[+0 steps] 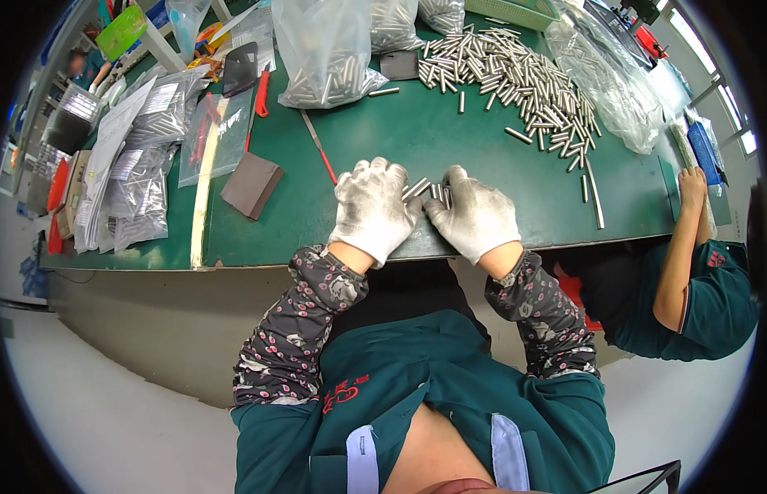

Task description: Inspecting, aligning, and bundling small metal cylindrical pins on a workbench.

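Both of my hands wear white gloves with grey-smudged fingers and rest near the front edge of the green tabletop [305, 226]. My left hand [371, 206] is closed, its fingers curled over short metal pins [416, 189] that stick out past the thumb side. Close beside it, my right hand [472, 212] is closed around a few similar pins [439, 193], their ends showing by its thumb. How many pins lie under the gloves is hidden. A large heap of loose shiny pins [523, 82] spreads across the far right.
A file with a red handle [322, 152] lies beyond my left hand. A brown block [252, 185], a wooden strip [204, 198] and bagged parts [140, 189] are at left. A plastic bag of pins [326, 66] stands behind. Another person's arm [672, 263] reaches in at right.
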Motion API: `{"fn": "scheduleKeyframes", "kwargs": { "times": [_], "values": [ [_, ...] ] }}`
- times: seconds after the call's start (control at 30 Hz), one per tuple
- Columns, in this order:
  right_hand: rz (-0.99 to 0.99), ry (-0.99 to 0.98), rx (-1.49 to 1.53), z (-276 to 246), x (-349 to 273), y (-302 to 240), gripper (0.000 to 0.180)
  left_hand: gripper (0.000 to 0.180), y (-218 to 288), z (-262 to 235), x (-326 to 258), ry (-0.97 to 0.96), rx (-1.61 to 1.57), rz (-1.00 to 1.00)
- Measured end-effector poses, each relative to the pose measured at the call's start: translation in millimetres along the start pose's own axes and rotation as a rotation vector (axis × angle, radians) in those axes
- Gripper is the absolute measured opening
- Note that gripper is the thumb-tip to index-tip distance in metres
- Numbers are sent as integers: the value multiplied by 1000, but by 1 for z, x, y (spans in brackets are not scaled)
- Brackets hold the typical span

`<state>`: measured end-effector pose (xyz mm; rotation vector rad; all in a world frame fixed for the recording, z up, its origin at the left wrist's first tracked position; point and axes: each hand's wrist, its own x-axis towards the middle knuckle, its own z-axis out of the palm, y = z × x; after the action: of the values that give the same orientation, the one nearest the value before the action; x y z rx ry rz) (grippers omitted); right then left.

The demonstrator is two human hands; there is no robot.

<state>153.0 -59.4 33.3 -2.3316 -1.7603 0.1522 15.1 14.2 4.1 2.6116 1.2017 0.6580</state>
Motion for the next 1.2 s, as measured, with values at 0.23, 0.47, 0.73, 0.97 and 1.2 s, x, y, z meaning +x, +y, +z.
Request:
{"fn": "scheduleKeyframes", "kwargs": {
  "times": [0.23, 0.47, 0.73, 0.97, 1.2],
  "values": [
    [-217, -59, -55, -7, -1, 2, 59, 41, -15, -15, -11, -55, -86, 39],
    [-243, -68, -107, -6, 2, 0, 54, 21, -25, -13, -7, -54, 14, 102],
    [-328, -251, -56, -16, 7, 15, 57, 28, -27, -3, -2, -35, -197, 409],
    [-320, -166, 57, -10, 12, 32, 75, 58, -24, -12, -6, -30, -266, 257],
    [-370, -196, 121, -1, 7, 21, 60, 57, -11, -18, -6, -244, -210, 217]
  ]
}}
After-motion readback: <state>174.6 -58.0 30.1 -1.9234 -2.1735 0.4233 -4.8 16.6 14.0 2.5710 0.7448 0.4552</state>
